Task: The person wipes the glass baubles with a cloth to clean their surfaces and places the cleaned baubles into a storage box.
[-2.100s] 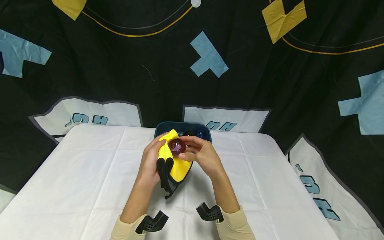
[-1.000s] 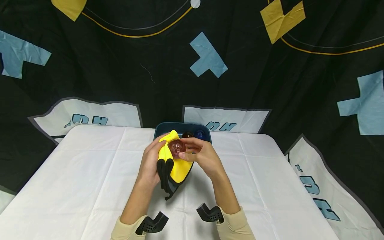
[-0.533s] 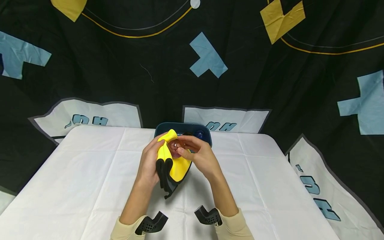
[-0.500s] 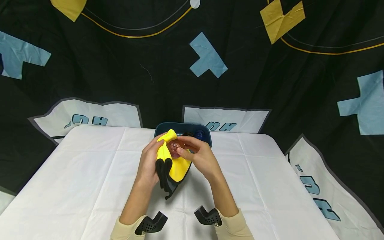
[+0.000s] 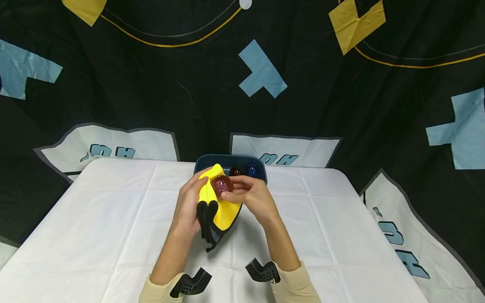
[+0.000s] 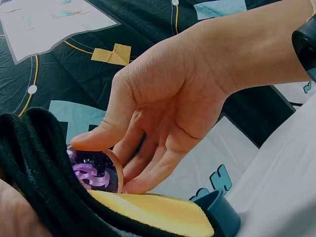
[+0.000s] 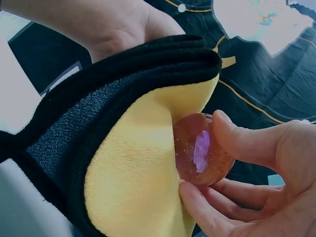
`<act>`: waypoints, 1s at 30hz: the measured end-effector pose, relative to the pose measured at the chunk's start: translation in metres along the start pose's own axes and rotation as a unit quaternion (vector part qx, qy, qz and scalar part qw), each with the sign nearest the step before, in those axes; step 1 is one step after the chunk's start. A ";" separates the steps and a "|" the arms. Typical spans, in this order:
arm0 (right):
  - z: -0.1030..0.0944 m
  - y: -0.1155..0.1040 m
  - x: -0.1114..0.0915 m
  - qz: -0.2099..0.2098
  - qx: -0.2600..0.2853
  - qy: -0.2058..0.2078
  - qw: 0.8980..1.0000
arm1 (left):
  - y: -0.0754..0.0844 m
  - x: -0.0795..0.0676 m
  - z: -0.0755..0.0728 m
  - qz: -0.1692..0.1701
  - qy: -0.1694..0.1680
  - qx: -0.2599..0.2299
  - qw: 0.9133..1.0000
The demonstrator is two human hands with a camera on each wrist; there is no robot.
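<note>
A see-through reddish ball (image 5: 222, 187) with a purple shape inside sits against the fold of a yellow cloth (image 5: 227, 213) with black edging and a grey back. My left hand (image 5: 188, 206) holds the bunched cloth from the left side. From the right, the thumb and fingers of my right hand (image 5: 257, 198) pinch the ball. In the right wrist view, the ball (image 7: 203, 148) shows between thumb and fingertips, its far side pressed to the yellow cloth (image 7: 133, 163). Most of the left hand's fingers are hidden behind the cloth.
A dark blue tray (image 5: 212, 159) stands behind the hands near the table's far edge. In it lie a dark brown ball (image 5: 236, 171) and a blue ball (image 5: 251, 170). White cloth covers the table (image 5: 113, 227); a black curtain (image 5: 151, 92) hangs beyond it.
The ball has turned within the cloth, its colour shifting from dark purple to reddish. My right fingers reached over it, then drew back to its right side. The left hand stays nearly still.
</note>
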State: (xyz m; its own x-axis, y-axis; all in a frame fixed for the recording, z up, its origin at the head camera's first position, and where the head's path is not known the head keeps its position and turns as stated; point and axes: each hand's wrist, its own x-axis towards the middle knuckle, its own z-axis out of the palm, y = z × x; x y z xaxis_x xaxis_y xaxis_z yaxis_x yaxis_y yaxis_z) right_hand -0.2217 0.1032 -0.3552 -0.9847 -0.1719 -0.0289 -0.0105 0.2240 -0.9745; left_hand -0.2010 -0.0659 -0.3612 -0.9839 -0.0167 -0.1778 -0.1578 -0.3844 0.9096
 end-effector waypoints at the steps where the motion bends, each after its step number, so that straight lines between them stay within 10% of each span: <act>1: 0.000 0.000 0.000 0.006 0.005 -0.003 1.000 | 0.001 -0.001 0.000 0.003 -0.001 0.005 1.000; 16: -0.001 -0.013 0.002 -0.011 0.007 0.001 1.000 | 0.012 -0.008 -0.007 0.016 -0.014 -0.012 1.000; 30: -0.035 -0.006 0.049 0.023 0.092 0.064 0.993 | 0.021 -0.007 -0.030 0.022 0.012 -0.045 0.999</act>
State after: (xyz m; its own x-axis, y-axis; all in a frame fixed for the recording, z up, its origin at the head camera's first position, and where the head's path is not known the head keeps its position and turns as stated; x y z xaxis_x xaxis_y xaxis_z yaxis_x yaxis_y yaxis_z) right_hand -0.2760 0.1266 -0.3427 -0.9976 -0.0388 -0.0582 0.0563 0.0472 -0.9973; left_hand -0.1949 -0.1017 -0.3522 -0.9873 -0.0581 -0.1482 -0.1048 -0.4637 0.8798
